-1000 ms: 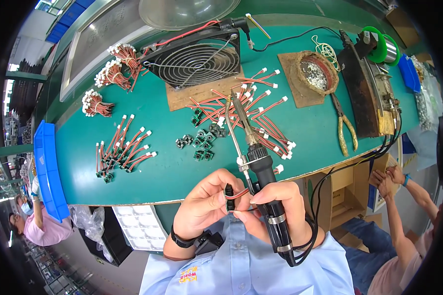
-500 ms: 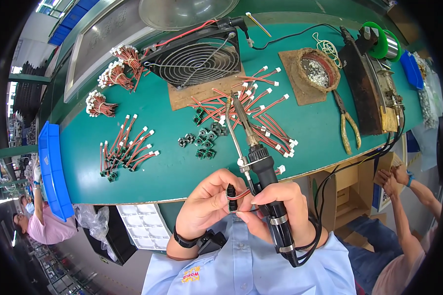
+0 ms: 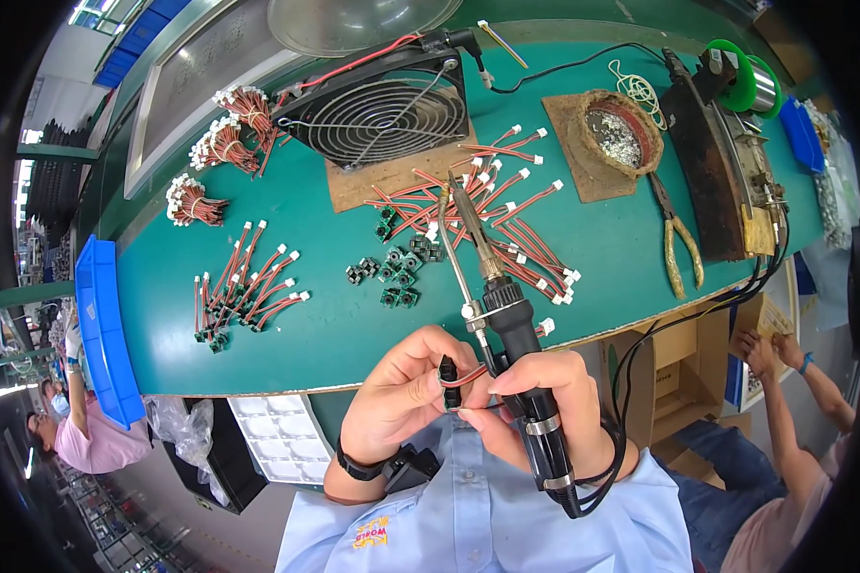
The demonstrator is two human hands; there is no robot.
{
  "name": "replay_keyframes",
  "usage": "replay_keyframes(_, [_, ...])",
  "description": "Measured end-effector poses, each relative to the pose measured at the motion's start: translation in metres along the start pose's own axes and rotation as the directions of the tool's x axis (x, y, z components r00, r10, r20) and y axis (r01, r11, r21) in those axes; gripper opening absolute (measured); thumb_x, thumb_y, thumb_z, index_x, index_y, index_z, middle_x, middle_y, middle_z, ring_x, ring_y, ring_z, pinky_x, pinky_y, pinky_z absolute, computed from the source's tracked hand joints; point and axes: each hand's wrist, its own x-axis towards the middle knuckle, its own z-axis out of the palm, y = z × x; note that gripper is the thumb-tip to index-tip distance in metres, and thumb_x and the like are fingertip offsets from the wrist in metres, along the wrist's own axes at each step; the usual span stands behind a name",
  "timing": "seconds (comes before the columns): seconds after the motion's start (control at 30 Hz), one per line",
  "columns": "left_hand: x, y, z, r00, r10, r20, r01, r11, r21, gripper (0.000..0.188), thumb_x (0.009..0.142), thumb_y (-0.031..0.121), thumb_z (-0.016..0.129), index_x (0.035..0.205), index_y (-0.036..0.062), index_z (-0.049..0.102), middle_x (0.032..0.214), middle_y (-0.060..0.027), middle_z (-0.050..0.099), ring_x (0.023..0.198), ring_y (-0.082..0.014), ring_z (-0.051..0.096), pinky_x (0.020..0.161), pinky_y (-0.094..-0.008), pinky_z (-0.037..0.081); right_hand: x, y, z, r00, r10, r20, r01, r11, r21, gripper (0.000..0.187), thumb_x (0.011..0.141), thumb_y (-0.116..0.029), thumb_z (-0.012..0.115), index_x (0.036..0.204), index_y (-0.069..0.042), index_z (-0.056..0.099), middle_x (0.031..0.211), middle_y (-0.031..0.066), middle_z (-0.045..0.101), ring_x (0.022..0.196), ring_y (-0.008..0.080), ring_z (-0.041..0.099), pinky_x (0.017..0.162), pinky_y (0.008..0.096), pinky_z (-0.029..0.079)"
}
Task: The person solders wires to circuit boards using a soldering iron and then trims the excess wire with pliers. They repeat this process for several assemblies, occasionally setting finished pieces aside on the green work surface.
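Near the front edge of the green bench, my left hand (image 3: pixel 403 387) pinches a small black part (image 3: pixel 450 384) with a short red and black wire lead (image 3: pixel 470 376) coming off it. My right hand (image 3: pixel 556 406) is wrapped round a black soldering iron (image 3: pixel 513 320), whose tip points away over the bench. A thin metal feed tube runs alongside the iron. My right thumb and finger also reach to the wire lead. Beyond the tip lie loose red and black leads (image 3: pixel 530 248) with white plugs. Small green and black circuit modules (image 3: pixel 398 270) sit left of the iron.
At the back stands a black fan (image 3: pixel 377 119) on a board. Wired modules (image 3: pixel 244 296) and bundled leads (image 3: pixel 196 202) lie left, beside a blue tray (image 3: pixel 105 329). Rightward are a solder-scrap bowl (image 3: pixel 616 138), pliers (image 3: pixel 677 239) and a solder reel (image 3: pixel 760 88). A co-worker's hands (image 3: pixel 772 351) are at right.
My hands and the soldering iron hold almost the same place. At the right, the co-worker's hands have shifted slightly.
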Motion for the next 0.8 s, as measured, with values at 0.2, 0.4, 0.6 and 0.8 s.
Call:
replay_keyframes(0.2, [0.0007,0.0005,0.0019,1.0,0.015,-0.002,-0.015,1.0,-0.013,0.025,0.089,0.024,0.054,0.1,0.0026,0.046,0.097,-0.0087,0.053,0.087,-0.0154,0.053,0.073,-0.028,0.043,-0.001,0.0019,0.0016,1.0,-0.003,0.0,0.003,1.0,0.013,0.043,0.069,0.001,0.073,0.098,-0.006,0.042,0.073,0.0055,0.062,0.054,0.0072,0.055,0.048,0.0199,0.042])
replay_keyframes(0.4, [-0.0001,0.0002,0.0001,1.0,0.02,-0.015,-0.02,1.0,0.016,0.025,0.089,0.024,0.054,0.099,0.0026,0.046,0.097,-0.0084,0.052,0.086,-0.0148,0.053,0.071,-0.0271,0.042,-0.0006,0.0007,0.0012,1.0,-0.001,0.003,0.001,1.0,-0.005,0.043,0.069,0.001,0.072,0.098,-0.006,0.041,0.073,0.0058,0.063,0.054,0.0076,0.056,0.047,0.0202,0.042])
replay_keyframes(0.6, [-0.0007,-0.0001,0.0009,0.998,0.054,-0.022,-0.052,0.997,0.051,0.023,0.088,0.022,0.055,0.097,0.0024,0.047,0.094,-0.008,0.053,0.085,-0.0143,0.052,0.07,-0.0262,0.041,0.0001,-0.0002,0.0008,1.0,0.001,0.002,-0.001,1.0,-0.003,0.042,0.069,0.001,0.072,0.098,-0.006,0.041,0.072,0.0058,0.063,0.054,0.0081,0.056,0.048,0.0203,0.042])
replay_keyframes(0.8, [0.0011,0.0,0.002,0.997,0.07,-0.021,-0.068,0.995,0.072,0.022,0.088,0.021,0.056,0.096,0.0024,0.048,0.091,-0.0085,0.054,0.084,-0.0145,0.052,0.07,-0.0264,0.04,0.0007,0.0009,0.0005,1.0,-0.016,0.009,0.016,1.0,-0.006,0.042,0.07,0.001,0.072,0.099,-0.006,0.041,0.072,0.0059,0.063,0.055,0.0091,0.057,0.049,0.0206,0.043])
